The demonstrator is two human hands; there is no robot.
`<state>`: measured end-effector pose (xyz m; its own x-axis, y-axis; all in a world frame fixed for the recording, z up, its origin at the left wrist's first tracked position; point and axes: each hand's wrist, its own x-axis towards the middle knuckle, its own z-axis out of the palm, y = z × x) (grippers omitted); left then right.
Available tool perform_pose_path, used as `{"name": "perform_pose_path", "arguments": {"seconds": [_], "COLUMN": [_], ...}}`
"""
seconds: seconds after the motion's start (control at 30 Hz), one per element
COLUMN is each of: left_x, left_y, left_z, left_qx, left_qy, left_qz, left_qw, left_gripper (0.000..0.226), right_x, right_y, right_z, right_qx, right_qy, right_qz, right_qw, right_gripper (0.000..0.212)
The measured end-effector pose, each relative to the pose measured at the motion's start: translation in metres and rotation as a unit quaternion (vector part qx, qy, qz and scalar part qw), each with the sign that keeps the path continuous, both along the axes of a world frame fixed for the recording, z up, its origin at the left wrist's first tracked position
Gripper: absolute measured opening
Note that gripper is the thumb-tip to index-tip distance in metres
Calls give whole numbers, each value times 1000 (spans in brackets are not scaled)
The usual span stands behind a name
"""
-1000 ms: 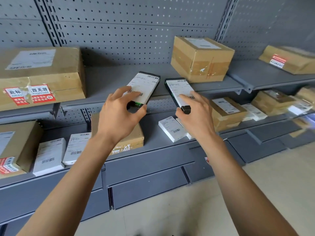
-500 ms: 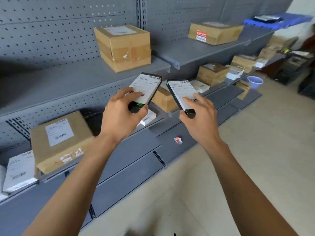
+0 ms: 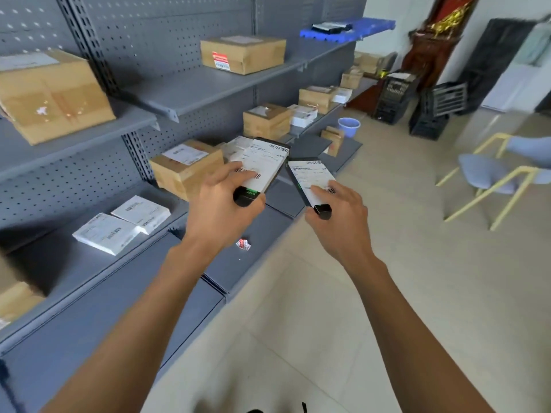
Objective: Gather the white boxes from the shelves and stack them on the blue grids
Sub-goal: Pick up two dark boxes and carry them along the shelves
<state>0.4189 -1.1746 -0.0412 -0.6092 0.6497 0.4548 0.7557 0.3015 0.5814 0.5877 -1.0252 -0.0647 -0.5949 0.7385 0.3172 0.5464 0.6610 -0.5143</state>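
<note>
Two boxes, dark-edged with white shipping labels over their top faces, are held in front of the grey shelving, one in each hand. The left box (image 3: 262, 168) is gripped at its near end by the left hand (image 3: 220, 210), fingers laid over the label and thumb curled beneath a small green marking on the dark end. The right box (image 3: 311, 180) is pinched at its near corner by the right hand (image 3: 340, 222), fingers on the label, and is tilted with its far end raised. The two boxes are just beside each other, apart, above the lower shelf edge. A blue grid (image 3: 351, 30) is seen on the top shelf at the far end, with a dark flat item lying on it. Two flat white boxes (image 3: 119, 226) are lying side by side on the middle shelf (image 3: 44, 263) to the left, and more white boxes are seen further along between brown cartons (image 3: 186, 168). A crumpled red and white scrap (image 3: 243, 244) is lying on the bottom shelf. A lilac bucket (image 3: 348, 127) and a yellow-framed chair (image 3: 489, 177) are standing on the tiled floor.
</note>
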Motion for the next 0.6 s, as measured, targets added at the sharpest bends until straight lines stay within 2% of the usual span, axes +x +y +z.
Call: {"name": "perform_pose_path", "arguments": {"seconds": [0.3, 0.6], "left_x": [21, -31], "left_y": [76, 182], "left_z": [-8, -29], "left_qx": [-7, -15], "left_qy": [-17, -46], "left_qz": [-57, -96], "left_qw": [998, 994], "left_gripper": [50, 48], "right_x": [45, 4], "right_y": [67, 167], "right_z": [-6, -17], "right_qx": [8, 34], "right_qy": [12, -39], "right_qz": [-72, -93], "right_qw": [997, 994], "right_gripper": [42, 43]}}
